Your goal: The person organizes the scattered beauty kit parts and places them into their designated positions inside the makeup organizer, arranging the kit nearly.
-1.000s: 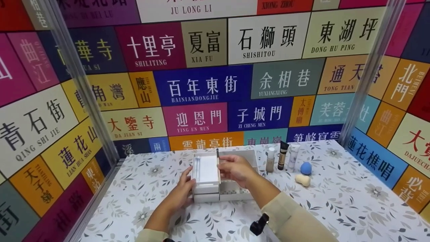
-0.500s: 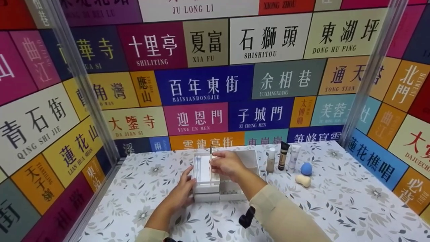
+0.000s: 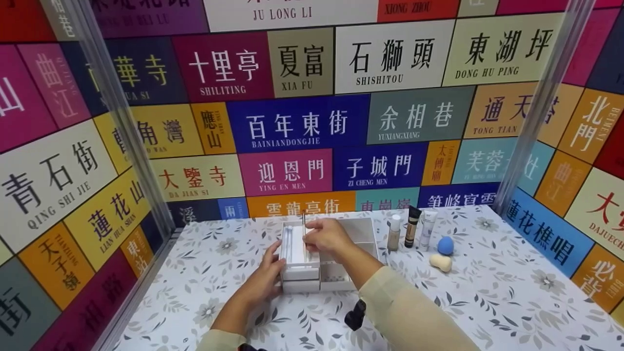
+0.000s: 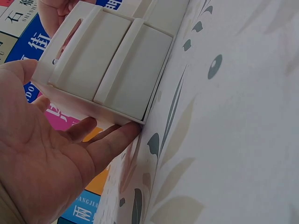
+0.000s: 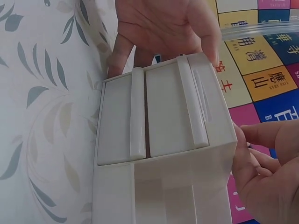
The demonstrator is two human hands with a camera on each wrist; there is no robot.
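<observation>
A white desktop organizer (image 3: 301, 285) stands on the table. It has two stacked drawers (image 5: 170, 112) at the front left and open compartments on the right. My left hand (image 3: 264, 272) rests against its left side. In the left wrist view, the thumb touches the top edge and the fingertips (image 4: 131, 131) touch low down near the table. Over the top left tray, my right hand (image 3: 327, 239) pinches a thin, dark-tipped stick (image 3: 304, 217), held nearly in line with the tray's length. Slim whitish sticks (image 3: 288, 243) lie along that tray's left side.
Right of the organizer stand a pump-sized bottle with a white cap (image 3: 394, 233), a black tube (image 3: 412, 228) and a white tube (image 3: 427, 229). A blue makeup sponge (image 3: 445, 245) and a cream sponge (image 3: 440, 263) lie nearby. Sign-covered walls (image 3: 297, 122) border the table.
My right hand has moved left with the thin stick, from the tray's right edge to over the tray, and then slightly lower. The left hand has stayed against the organizer.
</observation>
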